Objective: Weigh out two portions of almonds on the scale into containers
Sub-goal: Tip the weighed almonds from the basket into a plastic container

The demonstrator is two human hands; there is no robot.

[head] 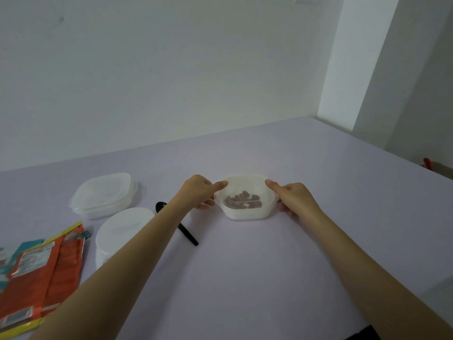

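A white plastic container [247,214] with brown almonds [241,200] in its bottom sits at the middle of the table. My left hand [199,192] grips its left rim, thumb on top and fingers beneath. On the opposite rim my right hand [293,196] holds it the same way. A second container [104,195], clear with a lid on, stands at the left. Nearer me is a round white object [117,231] that may be the scale. An orange almond bag [36,273] lies flat at the left edge.
A black spoon [186,233] lies on the table under my left forearm. The pale table [245,278] meets a wall at the back and ends at an edge on the right.
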